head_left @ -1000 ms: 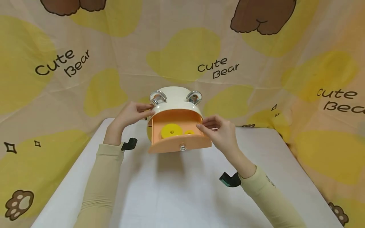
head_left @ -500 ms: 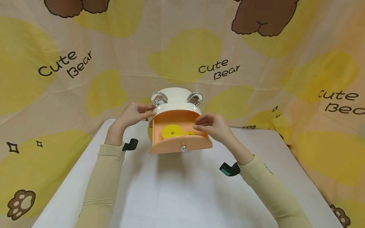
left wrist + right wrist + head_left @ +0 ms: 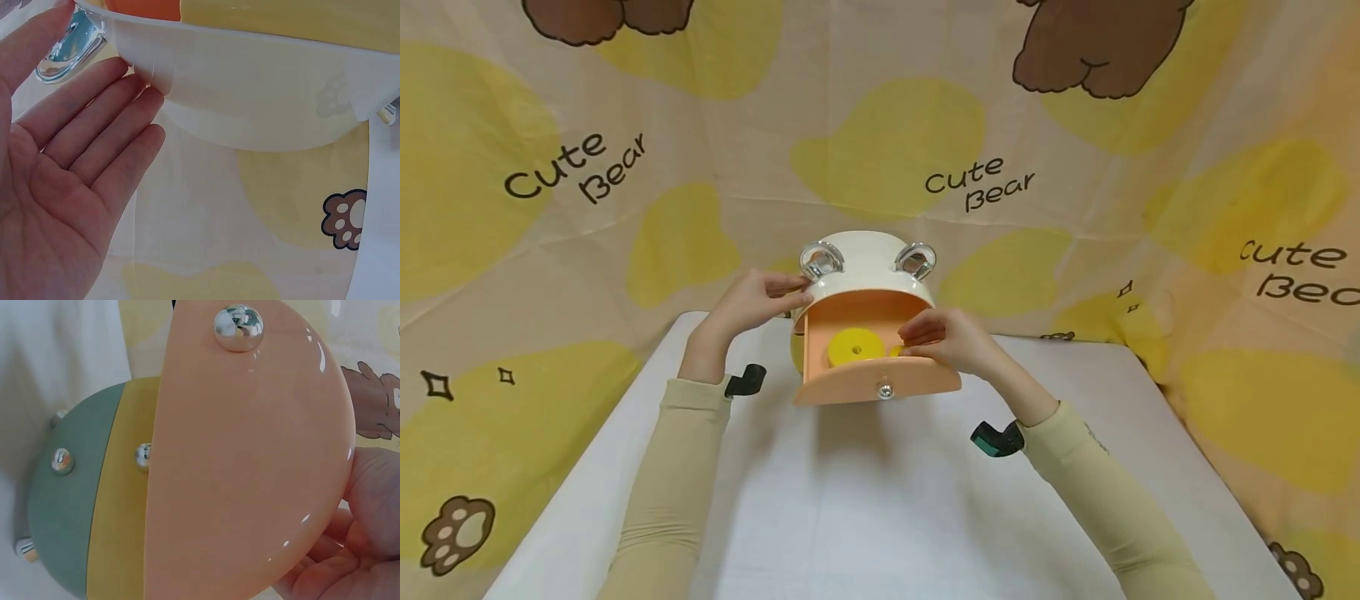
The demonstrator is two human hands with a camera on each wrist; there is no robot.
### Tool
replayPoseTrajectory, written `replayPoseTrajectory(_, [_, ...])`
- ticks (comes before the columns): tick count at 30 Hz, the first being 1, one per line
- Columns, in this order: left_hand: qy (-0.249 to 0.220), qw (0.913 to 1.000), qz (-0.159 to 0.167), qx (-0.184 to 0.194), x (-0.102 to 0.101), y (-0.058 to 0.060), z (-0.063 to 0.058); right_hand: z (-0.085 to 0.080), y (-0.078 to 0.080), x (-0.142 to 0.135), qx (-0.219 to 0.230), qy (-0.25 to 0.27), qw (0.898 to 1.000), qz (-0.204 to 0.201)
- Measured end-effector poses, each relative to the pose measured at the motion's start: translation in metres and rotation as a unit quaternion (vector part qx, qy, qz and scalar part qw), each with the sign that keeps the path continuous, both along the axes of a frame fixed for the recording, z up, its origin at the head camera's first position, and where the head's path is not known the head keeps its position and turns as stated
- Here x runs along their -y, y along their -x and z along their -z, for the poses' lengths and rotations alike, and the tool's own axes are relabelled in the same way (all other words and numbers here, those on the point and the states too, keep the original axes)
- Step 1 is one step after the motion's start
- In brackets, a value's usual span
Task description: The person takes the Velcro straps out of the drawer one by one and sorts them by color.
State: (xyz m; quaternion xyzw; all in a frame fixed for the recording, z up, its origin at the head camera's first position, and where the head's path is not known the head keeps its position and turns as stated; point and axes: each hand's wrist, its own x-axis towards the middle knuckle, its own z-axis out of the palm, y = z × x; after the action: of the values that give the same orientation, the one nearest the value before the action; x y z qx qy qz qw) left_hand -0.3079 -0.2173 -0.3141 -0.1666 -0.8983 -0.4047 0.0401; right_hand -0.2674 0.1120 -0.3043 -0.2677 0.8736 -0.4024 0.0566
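One large disc (image 3: 848,342) and one small disc (image 3: 897,351) lie in the orange drawer (image 3: 850,384), behind its front. The right hand (image 3: 961,340) partly hides the small disc; whether it pinches it, I cannot tell. The left hand (image 3: 747,303), fingers straight, touches the box (image 3: 867,257), which has two ears (image 3: 822,260), one yellow drawer (image 3: 121,494) and one green drawer (image 3: 72,500).

Head view looks forward and down, mid-range, at the glossy off-white domed shell (image 3: 867,260) — both wrist views sit close, rolled sideways, left facing that shell's side, right the glossy peach semicircular drawer front (image 3: 250,450) head shares.
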Motion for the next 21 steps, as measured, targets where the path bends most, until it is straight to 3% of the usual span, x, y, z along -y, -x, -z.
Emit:
replayPoseTrajectory(7, [-0.008,1.0000,0.002,0.006,0.000,0.000,0.000,0.000,0.005,0.002,0.052,0.001,0.998,-0.024])
replayPoseTrajectory(21, [-0.005,1.0000,0.007,0.000,0.001,0.001,0.001,0.003,0.012,0.004,0.070,-0.013,0.996,-0.052])
